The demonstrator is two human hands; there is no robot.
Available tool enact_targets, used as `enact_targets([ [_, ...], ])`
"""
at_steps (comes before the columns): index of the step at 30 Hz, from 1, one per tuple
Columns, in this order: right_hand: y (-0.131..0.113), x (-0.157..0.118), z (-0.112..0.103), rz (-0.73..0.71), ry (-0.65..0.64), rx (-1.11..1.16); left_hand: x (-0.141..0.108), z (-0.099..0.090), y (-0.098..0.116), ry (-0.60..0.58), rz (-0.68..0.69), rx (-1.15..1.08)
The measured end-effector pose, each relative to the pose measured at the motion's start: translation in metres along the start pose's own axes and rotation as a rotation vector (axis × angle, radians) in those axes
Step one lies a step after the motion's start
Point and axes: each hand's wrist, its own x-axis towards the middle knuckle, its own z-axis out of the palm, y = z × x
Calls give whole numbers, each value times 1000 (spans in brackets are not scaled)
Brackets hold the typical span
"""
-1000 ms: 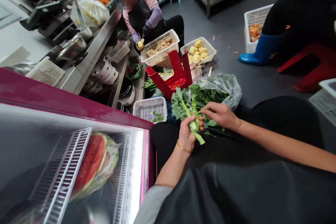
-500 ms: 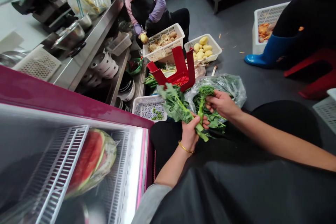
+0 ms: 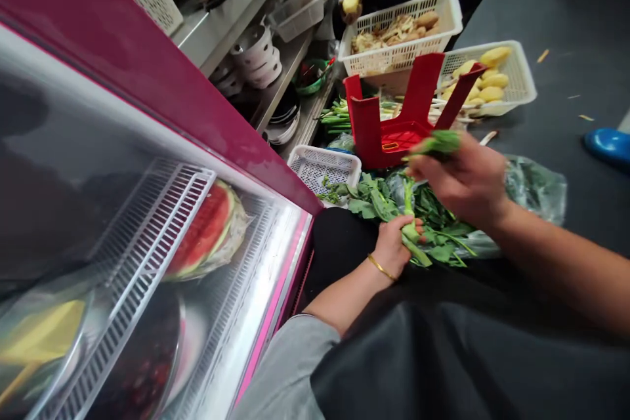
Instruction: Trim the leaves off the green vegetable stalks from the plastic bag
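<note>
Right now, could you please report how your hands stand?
Left hand gripping green stalks. Right hand raised, holding green piece. Upturned red stool just beyond.

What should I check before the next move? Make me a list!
1. Left hand has a good grip on the green stalks: ok, it is closed around them.
2. Right hand has something: ok, it holds up a green piece.
3. Which plant part that piece is: cannot tell, it is blurred.
4. Small white basket sits right way up: ok.
5. Red stool stands on its feet: not ok, its legs point up.
</note>
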Motion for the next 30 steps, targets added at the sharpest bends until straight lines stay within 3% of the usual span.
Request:
enact_targets([
  [3, -16, 41, 3, -206, -318, -158, 2, -2, -3, -40, 93, 98],
  [5, -13, 45, -15, -246, -286, -253, -1, 0, -1, -93, 124, 135],
  [7, 1, 24, -45, -121, -102, -272, -5, 3, -1, -134, 151, 139],
  [8, 10, 7, -59, 11, -66, -239, -6, 4, -1, -159, 158, 144],
  [10, 33, -34, -79, 277, -187, -12, -8, 9, -4, -219, 156, 188],
  [12, 52, -73, -81, 449, -308, 204, -10, 14, -10, -317, 123, 278],
  [13, 59, -89, -77, 534, -299, 279, -12, 17, -14, -372, 98, 330],
  [15, 65, -109, -67, 665, -192, 375, -18, 23, -19, -445, 55, 404],
  [17, 65, -116, -64, 715, -88, 463, -24, 28, -23, -424, 63, 434],
  [20, 63, -115, -76, 645, -110, 525, -32, 38, -29, -316, 192, 470],
  [25, 47, -140, -84, 461, -124, -90, -45, 50, -38, -280, 318, 431],
  [27, 38, -159, -80, 364, -223, -213, -51, 51, -37, -254, 325, 373],
  [30, 32, -174, -84, 282, -446, -71, -58, 48, -33, -270, 317, 377],
])
